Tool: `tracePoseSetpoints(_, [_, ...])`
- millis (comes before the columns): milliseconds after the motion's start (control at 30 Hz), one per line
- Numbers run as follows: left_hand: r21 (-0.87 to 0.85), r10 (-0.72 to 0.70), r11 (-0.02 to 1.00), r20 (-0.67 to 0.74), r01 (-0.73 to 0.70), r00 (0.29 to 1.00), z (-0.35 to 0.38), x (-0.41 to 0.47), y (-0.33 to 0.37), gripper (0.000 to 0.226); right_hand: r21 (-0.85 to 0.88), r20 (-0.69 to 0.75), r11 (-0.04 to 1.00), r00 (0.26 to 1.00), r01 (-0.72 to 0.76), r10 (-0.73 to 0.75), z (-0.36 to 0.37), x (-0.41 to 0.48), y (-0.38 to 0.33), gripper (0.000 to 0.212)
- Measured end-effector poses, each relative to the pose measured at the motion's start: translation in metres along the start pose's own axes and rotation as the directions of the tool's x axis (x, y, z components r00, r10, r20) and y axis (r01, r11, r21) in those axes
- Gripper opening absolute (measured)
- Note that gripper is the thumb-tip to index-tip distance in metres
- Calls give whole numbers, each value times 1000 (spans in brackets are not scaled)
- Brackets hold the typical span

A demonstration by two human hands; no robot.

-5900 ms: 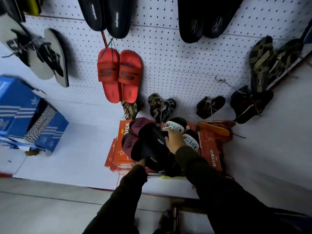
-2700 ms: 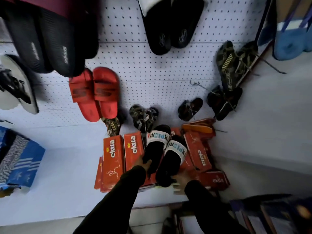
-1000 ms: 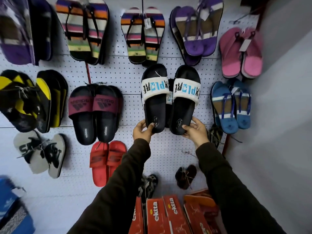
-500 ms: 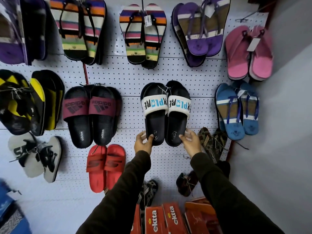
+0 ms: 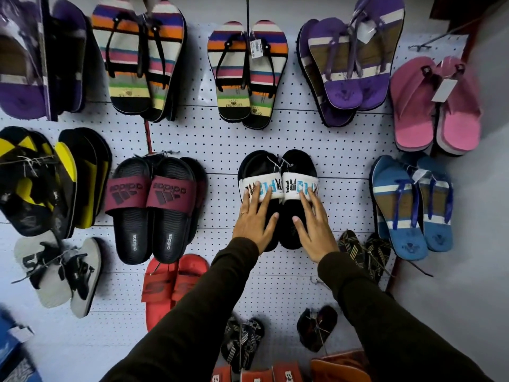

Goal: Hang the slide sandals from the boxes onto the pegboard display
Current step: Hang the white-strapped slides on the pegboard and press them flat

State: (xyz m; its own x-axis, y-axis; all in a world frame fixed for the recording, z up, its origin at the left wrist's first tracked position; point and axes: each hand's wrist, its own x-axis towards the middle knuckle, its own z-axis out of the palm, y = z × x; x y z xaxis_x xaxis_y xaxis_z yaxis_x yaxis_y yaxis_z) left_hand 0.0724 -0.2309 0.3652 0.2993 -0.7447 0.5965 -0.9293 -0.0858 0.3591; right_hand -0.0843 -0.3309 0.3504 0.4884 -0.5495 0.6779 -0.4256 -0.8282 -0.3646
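Observation:
A pair of black slide sandals with white printed straps point(image 5: 278, 166) hangs on the white pegboard point(image 5: 220, 139), toes up, at centre. My left hand point(image 5: 254, 219) lies flat on the left sandal, fingers spread and reaching the strap. My right hand point(image 5: 314, 220) lies flat on the right sandal the same way. Neither hand grips anything. To the left hangs a black pair with maroon straps point(image 5: 154, 205). Orange shoe boxes point(image 5: 256, 374) show at the bottom edge.
Striped flip-flops point(image 5: 248, 75), purple point(image 5: 344, 64), pink point(image 5: 435, 106) and blue point(image 5: 413, 205) pairs hang around. Red slides point(image 5: 170, 288) hang below left. Small dark sandals point(image 5: 316, 326) hang low. A bare hook point(image 5: 429, 42) sticks out at top right.
The white-strapped pair came down a little onto its peg and hangs by itself. Both hands let go of the heels and slid up to rest flat on the sandals.

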Motion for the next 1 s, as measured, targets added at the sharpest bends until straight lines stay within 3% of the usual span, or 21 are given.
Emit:
tracePoseSetpoints(200, [16, 31, 999, -3, -31, 1000, -11, -5, 0, 62, -6, -49, 999, 998, -49, 49, 0, -3, -14, 61])
tracePoseSetpoints(400, [1, 59, 998, -204, -60, 977, -44, -37, -20, 56, 32, -255, 999, 966, -40, 47, 24, -13, -59, 52])
tracePoseSetpoints(567, [76, 38, 997, -348, -12, 937, -93, -63, -79, 56, 110, -248, 989, 966, 104, -74, 66, -8, -125, 49])
tracePoseSetpoints(700, [86, -42, 992, -433, 88, 900, -136, -82, -140, 58, 78, -196, 977, 964, 200, -181, 104, 0, -186, 54])
tracePoseSetpoints(867, [77, -134, 982, -369, 174, 920, -166, -96, -197, 55, -63, 6, 946, 948, 319, -320, 146, 8, -237, 60])
tracePoseSetpoints(1000, [97, -111, 987, -181, 130, 977, -164, -94, -222, 60, -115, 94, 965, 970, 234, -224, 163, 14, -239, 62])
